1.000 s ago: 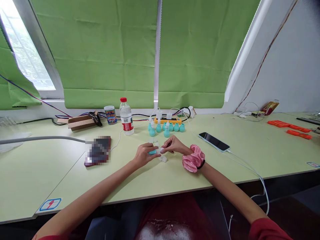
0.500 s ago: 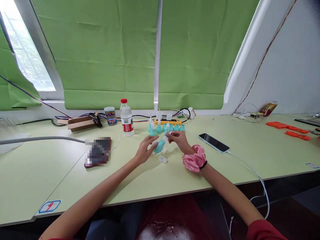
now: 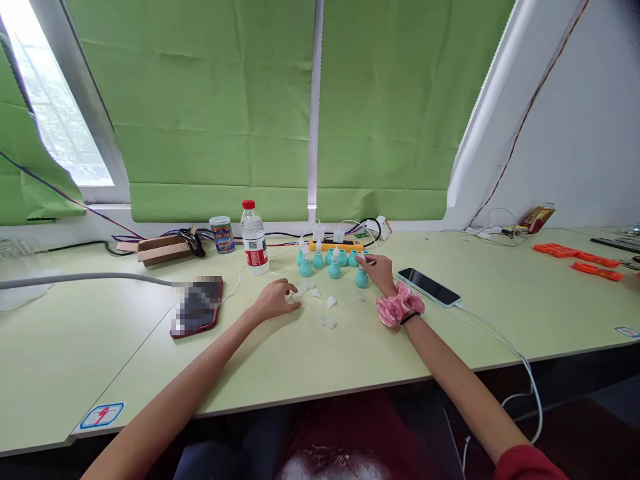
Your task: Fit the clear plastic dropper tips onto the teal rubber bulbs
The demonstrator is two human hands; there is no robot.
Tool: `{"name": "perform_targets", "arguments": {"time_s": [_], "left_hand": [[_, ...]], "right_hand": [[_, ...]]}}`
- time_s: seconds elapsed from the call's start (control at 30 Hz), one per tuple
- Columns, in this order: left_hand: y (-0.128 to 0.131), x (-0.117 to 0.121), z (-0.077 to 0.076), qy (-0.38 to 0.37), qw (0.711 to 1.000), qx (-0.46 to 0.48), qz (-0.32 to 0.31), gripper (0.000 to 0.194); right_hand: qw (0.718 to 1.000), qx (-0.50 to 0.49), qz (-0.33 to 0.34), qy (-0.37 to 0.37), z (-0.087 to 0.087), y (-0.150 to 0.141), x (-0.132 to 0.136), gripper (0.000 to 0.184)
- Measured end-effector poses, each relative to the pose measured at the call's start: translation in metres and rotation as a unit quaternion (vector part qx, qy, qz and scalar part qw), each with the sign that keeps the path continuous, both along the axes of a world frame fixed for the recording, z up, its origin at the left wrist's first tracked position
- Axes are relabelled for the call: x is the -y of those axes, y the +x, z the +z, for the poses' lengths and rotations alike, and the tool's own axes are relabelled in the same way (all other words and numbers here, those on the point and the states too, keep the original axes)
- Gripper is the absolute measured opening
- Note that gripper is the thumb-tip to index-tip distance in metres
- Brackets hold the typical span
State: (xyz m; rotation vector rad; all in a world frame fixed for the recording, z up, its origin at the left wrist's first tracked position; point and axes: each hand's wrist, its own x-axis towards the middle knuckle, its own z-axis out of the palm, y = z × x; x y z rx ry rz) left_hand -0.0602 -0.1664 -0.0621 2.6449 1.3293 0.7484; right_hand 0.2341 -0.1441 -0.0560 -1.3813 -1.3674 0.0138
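On pale green tabletop (image 3: 280,367): 1 clear plastic bottle (image 3: 251,223) with red-white label (image 3: 257,245), text illegible. 1 turquoise bulb with white nozzle (image 3: 362,277) upright at right hand (image 3: 379,272), which pinches nozzle; bulb well apart from left hand (image 3: 273,298). Left hand curved about translucent plastic piece (image 3: 289,298); grip cannot be determined. 4 matching nozzle-topped bulbs (image 3: 335,269) left of pinched unit.

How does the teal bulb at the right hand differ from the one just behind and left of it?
The front bulb carries a white tip; the rear bulb has an open neck and no tip.
The right hand pinches the front bulb's tip; no hand touches the rear bulb.
The front bulb is nearer the person; the rear bulb is closer to the orange power strip.
Both are teal, rounded and upright.
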Motion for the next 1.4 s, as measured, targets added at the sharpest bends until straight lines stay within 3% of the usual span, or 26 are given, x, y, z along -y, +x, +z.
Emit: {"name": "perform_targets", "arguments": {"time_s": [0.23, 0.37, 0.47, 0.57, 0.63, 0.7, 0.73, 0.83, 0.97, 1.13, 1.27, 1.4], "left_hand": [[-0.001, -0.003, -0.003, -0.028, 0.998, 0.017, -0.049, 0.016], [0.002, -0.003, -0.006, -0.045, 0.995, 0.05, -0.071, 0.013], [0.007, 0.0, -0.008, -0.053, 0.992, 0.075, -0.089, 0.014], [0.013, 0.005, -0.012, -0.051, 0.989, 0.082, -0.108, 0.015], [0.017, 0.008, -0.015, -0.044, 0.989, 0.074, -0.119, 0.016], [0.018, 0.011, -0.016, -0.033, 0.99, 0.059, -0.126, 0.018], [0.019, 0.012, -0.016, -0.027, 0.99, 0.05, -0.129, 0.02], [0.02, 0.013, -0.015, -0.008, 0.99, 0.019, -0.139, 0.021], [0.023, 0.012, -0.016, 0.016, 0.99, -0.015, -0.137, 0.02], [0.026, 0.012, -0.018, 0.038, 0.991, -0.033, -0.124, 0.022], [0.024, 0.016, -0.013, 0.053, 0.992, -0.027, -0.113, 0.019], [0.023, 0.017, -0.009, 0.057, 0.993, -0.01, -0.106, 0.017]], "right_hand": [[0.994, 0.037, -0.1, -0.006, 0.004, -0.004, 0.005, 0.043], [0.982, 0.068, -0.127, 0.121, 0.011, -0.013, 0.016, 0.04], [0.976, 0.145, 0.004, 0.16, 0.011, -0.03, 0.032, 0.025], [0.952, 0.234, 0.182, 0.077, 0.005, -0.052, 0.048, 0.017], [0.909, 0.289, 0.299, -0.014, 0.002, -0.064, 0.055, 0.019], [0.867, 0.316, 0.37, -0.102, 0.0, -0.069, 0.059, 0.023], [0.857, 0.318, 0.383, -0.131, -0.001, -0.07, 0.06, 0.024], [0.863, 0.303, 0.375, -0.155, -0.001, -0.069, 0.06, 0.021], [0.873, 0.291, 0.361, -0.154, -0.005, -0.07, 0.057, 0.015], [0.884, 0.269, 0.346, -0.161, -0.011, -0.072, 0.056, 0.021], [0.886, 0.26, 0.348, -0.165, -0.012, -0.07, 0.058, 0.029], [0.889, 0.261, 0.339, -0.164, -0.012, -0.07, 0.061, 0.024]]}}
